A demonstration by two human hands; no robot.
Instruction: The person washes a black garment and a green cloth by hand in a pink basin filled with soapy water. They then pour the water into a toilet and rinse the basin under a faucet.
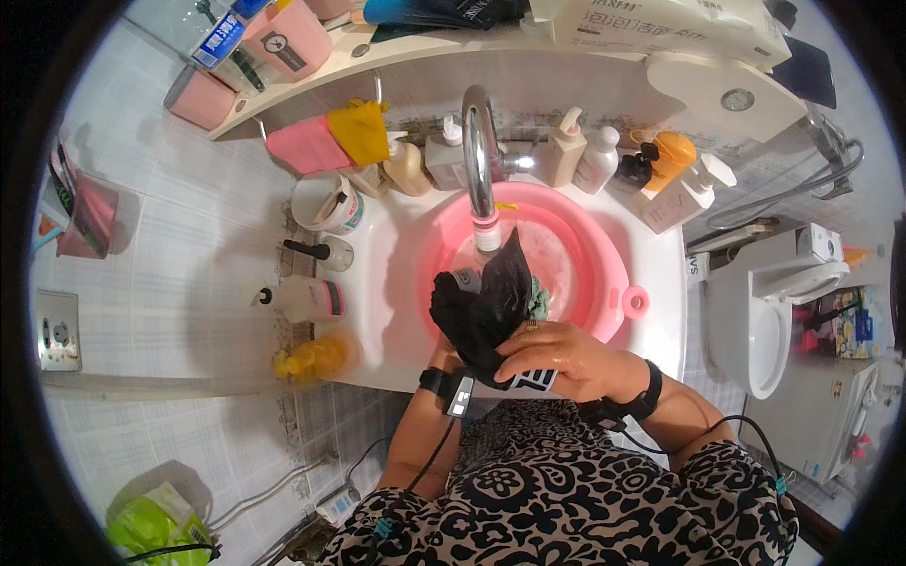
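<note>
A black cloth garment (pixel 477 321) with white printed patches is bunched up over the front of the pink basin (pixel 609 264). My right hand (pixel 566 357) grips its right side, the fingers bent over the fabric. At its lower left, my left hand (pixel 445 354) reaches up behind the cloth, which covers the fingers. Sudsy water (pixel 557 259) lies in the basin, and a greenish cloth (pixel 539 300) shows just beyond my right hand. The chrome faucet (pixel 479 160) arches over the basin, its white-tipped spout close above the garment.
The basin sits in a white sink (pixel 377 274). Pump bottles (pixel 566 146) line its back edge. A white tub (pixel 326 203), a lotion bottle (pixel 307 299) and a yellow bottle (pixel 316 358) stand at the left. Pink and yellow cloths (pixel 330 137) hang under the shelf. A toilet (pixel 760 330) is at right.
</note>
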